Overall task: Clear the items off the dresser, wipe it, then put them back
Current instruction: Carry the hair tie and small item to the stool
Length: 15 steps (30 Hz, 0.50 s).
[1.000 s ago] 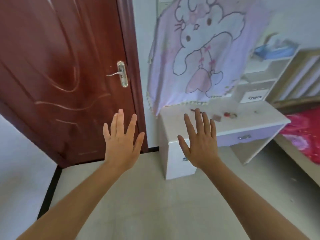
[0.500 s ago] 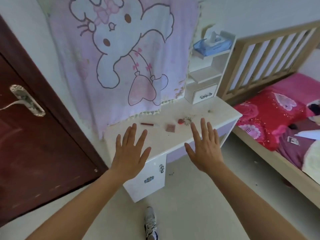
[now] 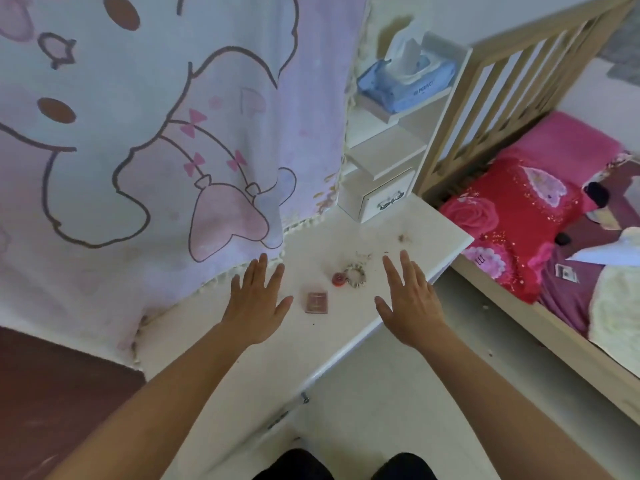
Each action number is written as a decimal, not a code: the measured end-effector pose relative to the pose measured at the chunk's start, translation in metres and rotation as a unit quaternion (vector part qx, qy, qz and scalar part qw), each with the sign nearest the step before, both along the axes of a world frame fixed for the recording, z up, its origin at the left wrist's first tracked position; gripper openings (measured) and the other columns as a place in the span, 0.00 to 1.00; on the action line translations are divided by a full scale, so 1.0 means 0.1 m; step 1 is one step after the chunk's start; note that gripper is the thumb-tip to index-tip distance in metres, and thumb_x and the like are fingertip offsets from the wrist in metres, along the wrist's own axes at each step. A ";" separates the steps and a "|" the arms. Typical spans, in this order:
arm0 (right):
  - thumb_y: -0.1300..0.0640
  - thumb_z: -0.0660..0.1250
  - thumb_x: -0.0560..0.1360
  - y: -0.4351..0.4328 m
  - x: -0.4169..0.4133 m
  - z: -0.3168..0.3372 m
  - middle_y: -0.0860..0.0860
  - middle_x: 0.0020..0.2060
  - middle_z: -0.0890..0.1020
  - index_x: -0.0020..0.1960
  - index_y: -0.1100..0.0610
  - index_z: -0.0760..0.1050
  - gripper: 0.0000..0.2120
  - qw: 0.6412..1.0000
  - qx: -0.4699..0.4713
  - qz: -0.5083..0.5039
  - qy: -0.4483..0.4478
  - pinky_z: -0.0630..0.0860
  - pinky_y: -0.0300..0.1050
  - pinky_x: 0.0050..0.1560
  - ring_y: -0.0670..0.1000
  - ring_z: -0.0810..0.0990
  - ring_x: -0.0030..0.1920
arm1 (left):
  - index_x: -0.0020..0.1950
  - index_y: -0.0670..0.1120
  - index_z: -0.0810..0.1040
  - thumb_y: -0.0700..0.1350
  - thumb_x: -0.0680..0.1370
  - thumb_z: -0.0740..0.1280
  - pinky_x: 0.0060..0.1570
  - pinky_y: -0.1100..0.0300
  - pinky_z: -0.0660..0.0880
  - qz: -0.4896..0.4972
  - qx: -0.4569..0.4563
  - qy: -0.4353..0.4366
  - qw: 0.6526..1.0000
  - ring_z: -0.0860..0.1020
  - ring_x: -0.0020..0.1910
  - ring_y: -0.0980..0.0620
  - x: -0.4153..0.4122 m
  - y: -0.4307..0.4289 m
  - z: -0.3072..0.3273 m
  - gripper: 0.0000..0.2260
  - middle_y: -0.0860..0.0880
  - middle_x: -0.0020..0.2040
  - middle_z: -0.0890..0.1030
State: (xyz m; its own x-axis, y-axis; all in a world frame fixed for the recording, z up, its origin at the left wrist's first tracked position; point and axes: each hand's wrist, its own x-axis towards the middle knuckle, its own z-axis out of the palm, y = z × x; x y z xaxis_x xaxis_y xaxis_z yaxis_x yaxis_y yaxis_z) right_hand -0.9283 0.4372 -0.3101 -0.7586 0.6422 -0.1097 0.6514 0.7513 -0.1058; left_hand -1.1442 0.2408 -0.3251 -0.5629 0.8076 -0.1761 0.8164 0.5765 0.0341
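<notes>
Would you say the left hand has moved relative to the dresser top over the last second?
Yes. The left hand has come forward over the dresser top, now beside the small reddish square; earlier it hung short of the dresser, before the door.

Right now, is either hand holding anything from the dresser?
No, the left hand and right hand hover open and empty above the dresser.

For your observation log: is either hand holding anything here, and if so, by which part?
Nothing is held. The left hand and right hand hover open, fingers spread, over the dresser, either side of the card.
</notes>
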 end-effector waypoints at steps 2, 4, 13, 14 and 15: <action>0.43 0.55 0.81 0.13 -0.08 -0.19 0.56 0.79 0.39 0.79 0.51 0.37 0.37 1.000 -0.014 0.014 -0.021 0.58 0.55 0.74 0.59 0.49 0.78 | 0.79 0.50 0.44 0.62 0.81 0.47 0.73 0.41 0.50 -0.006 -0.015 -0.029 0.999 0.44 0.78 0.43 -0.01 0.20 -0.17 0.31 0.42 0.79 0.41; 0.44 0.56 0.81 0.28 -0.16 -0.39 0.56 0.79 0.39 0.80 0.52 0.38 0.37 0.998 -0.037 0.030 -0.046 0.61 0.55 0.73 0.58 0.50 0.78 | 0.79 0.50 0.43 0.63 0.81 0.48 0.73 0.41 0.49 -0.010 -0.034 -0.056 0.998 0.44 0.78 0.43 0.04 0.39 -0.38 0.32 0.43 0.79 0.41; 0.50 0.59 0.80 1.01 -0.67 -1.29 0.55 0.79 0.47 0.80 0.51 0.41 0.36 0.965 -0.128 0.189 -0.127 0.76 0.53 0.53 0.59 0.71 0.64 | 0.79 0.53 0.45 0.63 0.79 0.56 0.74 0.42 0.53 0.058 -0.097 -0.163 0.980 0.42 0.78 0.43 0.38 1.11 -1.23 0.34 0.45 0.79 0.40; 0.51 0.60 0.80 1.09 -0.72 -1.38 0.56 0.79 0.50 0.80 0.50 0.42 0.36 0.961 -0.128 0.210 -0.130 0.77 0.53 0.52 0.59 0.72 0.63 | 0.79 0.53 0.47 0.61 0.79 0.58 0.73 0.42 0.56 0.073 -0.099 -0.167 0.978 0.43 0.78 0.42 0.42 1.16 -1.30 0.34 0.45 0.79 0.40; 0.52 0.60 0.80 1.16 -0.76 -1.47 0.57 0.77 0.54 0.80 0.50 0.43 0.35 0.954 -0.123 0.234 -0.137 0.77 0.52 0.51 0.58 0.74 0.60 | 0.79 0.53 0.49 0.59 0.78 0.61 0.71 0.42 0.59 0.087 -0.101 -0.176 0.975 0.43 0.77 0.42 0.46 1.20 -1.36 0.34 0.44 0.79 0.41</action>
State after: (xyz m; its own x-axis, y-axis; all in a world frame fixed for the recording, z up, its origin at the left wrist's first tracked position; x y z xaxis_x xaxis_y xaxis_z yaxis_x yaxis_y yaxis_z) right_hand -1.0048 0.5535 -0.4567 -0.8772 0.1683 -0.4497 0.2781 0.9416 -0.1900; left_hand -1.0984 0.3606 -0.4608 -0.5646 0.6335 -0.5290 0.6637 0.7295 0.1653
